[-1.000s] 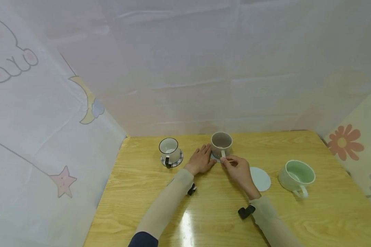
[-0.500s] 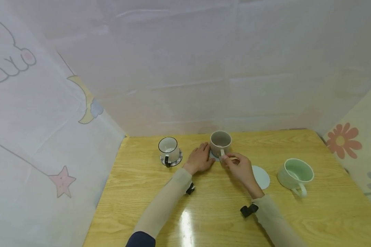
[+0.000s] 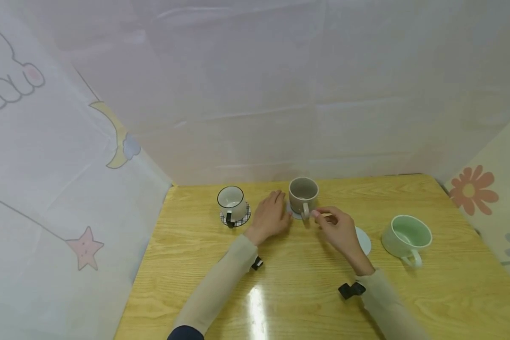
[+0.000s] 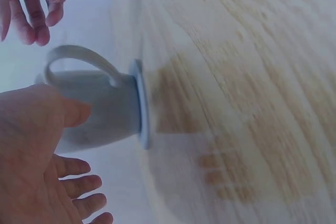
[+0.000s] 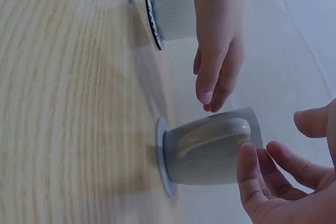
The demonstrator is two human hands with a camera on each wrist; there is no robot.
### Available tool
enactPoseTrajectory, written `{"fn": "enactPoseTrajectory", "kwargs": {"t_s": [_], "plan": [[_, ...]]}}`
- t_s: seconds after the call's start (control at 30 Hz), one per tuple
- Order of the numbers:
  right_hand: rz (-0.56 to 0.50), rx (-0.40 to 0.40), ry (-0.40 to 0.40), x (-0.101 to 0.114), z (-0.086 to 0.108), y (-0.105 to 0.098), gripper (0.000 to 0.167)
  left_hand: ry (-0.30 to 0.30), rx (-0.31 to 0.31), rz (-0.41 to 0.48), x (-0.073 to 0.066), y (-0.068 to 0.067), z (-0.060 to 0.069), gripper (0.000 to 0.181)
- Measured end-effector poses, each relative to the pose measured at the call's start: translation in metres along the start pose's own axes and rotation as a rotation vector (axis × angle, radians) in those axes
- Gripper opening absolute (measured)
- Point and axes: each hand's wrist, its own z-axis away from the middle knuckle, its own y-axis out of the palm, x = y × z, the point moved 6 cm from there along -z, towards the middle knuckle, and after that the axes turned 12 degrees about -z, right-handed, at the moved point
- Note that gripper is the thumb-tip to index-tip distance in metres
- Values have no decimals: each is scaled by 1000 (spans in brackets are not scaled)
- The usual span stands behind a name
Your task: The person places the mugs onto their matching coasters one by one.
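A grey mug (image 3: 296, 202) stands upright on a round pale coaster (image 3: 295, 215), its handle (image 4: 79, 52) facing the person. Just left of this mug is my left hand (image 3: 268, 218), fingers straight and apart from the mug in the right wrist view. On the other side, my right hand (image 3: 341, 232) hovers beside the handle with loosely bent fingers. Its thumb (image 5: 311, 123) is spread away from the fingers, and nothing is held. Whether a fingertip still brushes the handle, I cannot tell.
To the left, a white mug (image 3: 239, 208) with a black rim and handle sits on a plaid coaster (image 3: 248, 218). A pale blue round coaster (image 3: 364, 242) lies partly behind the right wrist. Farther right on the wooden table (image 3: 297, 297) stands a green mug (image 3: 395, 243).
My right hand has let go of the grey mug's handle and drawn off to the right. The left hand has shifted slightly left, away from the mug. The mug stays on its coaster.
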Motion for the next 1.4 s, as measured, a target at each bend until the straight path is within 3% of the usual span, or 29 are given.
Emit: {"fn": "enactPoseTrajectory", "kwargs": {"t_s": [0.27,0.57,0.93,1.17,1.4], "plan": [[-22,-1,-59,14,12,-14,34,-40,-76,48,-4,-17,17,70],[12,-49,-120,23,24,-36,25,-67,-102,74,-12,-26,36,68],[3,-141,-172,30,42,-67,20,-14,-160,74,-25,-30,48,59],[51,-168,-125,27,52,-91,24,4,-114,56,-34,-27,53,60],[82,-247,-34,17,63,-118,30,35,-86,35,-47,-22,55,57]]}}
